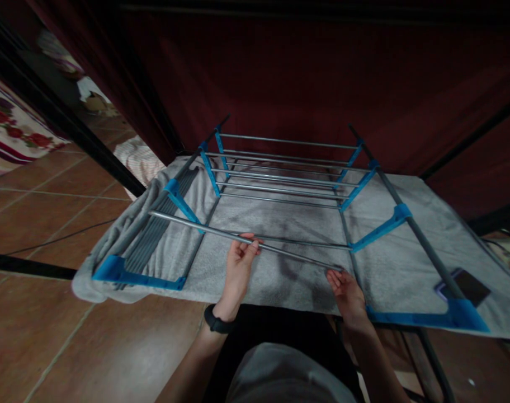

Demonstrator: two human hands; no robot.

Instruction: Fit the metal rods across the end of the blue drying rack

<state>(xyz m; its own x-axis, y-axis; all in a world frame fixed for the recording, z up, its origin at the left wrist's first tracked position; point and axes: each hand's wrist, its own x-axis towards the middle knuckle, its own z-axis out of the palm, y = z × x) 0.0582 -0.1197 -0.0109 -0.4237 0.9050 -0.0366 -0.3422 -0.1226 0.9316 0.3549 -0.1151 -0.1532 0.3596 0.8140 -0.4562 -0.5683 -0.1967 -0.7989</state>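
Observation:
My left hand [239,266] pinches a thin grey metal rod [192,224] near its middle, a dark band on the wrist. The rod slants down to the right, above a partly built rack frame [423,246] of grey tubes and blue plastic brackets. At the rod's right end is my right hand [346,291], its fingers closed at the tip. Several crossbars [284,179] span the far brackets, and one more crossbar [309,243] runs just behind the held rod. The nearest blue brackets, left bracket [141,280] and right bracket [431,320], have no rod between them.
The frame lies on a grey blanket [272,224]. A bundle of loose rods [154,240] rests at the left, and a phone [468,286] lies at the right under a tube. Dark red curtain [280,84] hangs behind. Tiled floor [49,235] shows at left, with black bed posts.

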